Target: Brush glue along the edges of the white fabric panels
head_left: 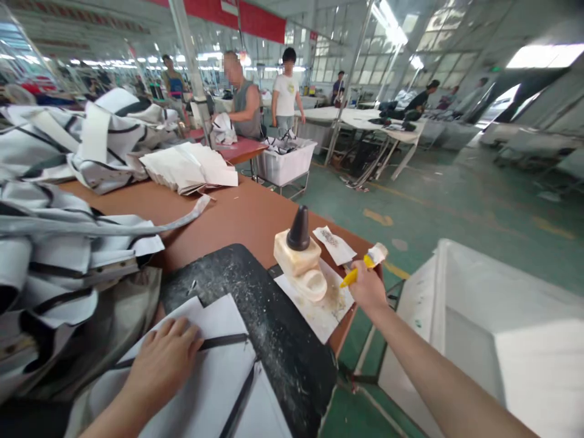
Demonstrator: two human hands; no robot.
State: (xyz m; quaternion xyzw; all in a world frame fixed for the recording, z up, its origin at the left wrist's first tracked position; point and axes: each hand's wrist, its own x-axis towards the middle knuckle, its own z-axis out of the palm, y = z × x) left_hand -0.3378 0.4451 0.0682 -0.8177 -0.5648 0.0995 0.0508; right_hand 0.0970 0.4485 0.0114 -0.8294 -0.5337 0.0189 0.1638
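Note:
My left hand (166, 359) lies with its palm down and fingers stretched on a white fabric piece (219, 377) with black strips. The fabric rests partly on a worn black mat (255, 310). At the table's right edge, my right hand (367, 285) is closed around a yellow-handled brush (350, 278), whose whitish head points away from me. Just left of that hand stands a cream-coloured block-shaped container (296, 258) with a black cone (299, 230) on top. Under it lies a stained white sheet (322, 319), and a small speckled paper (335, 244) is behind the hand.
Piles of white and black sewn pieces (82, 237) cover the left of the brown table (246, 213). A stack of white panels (187, 167) lies at the back. A large white bin (429, 304) stands at the right. A co-worker (246, 100) handles fabric at another table beyond.

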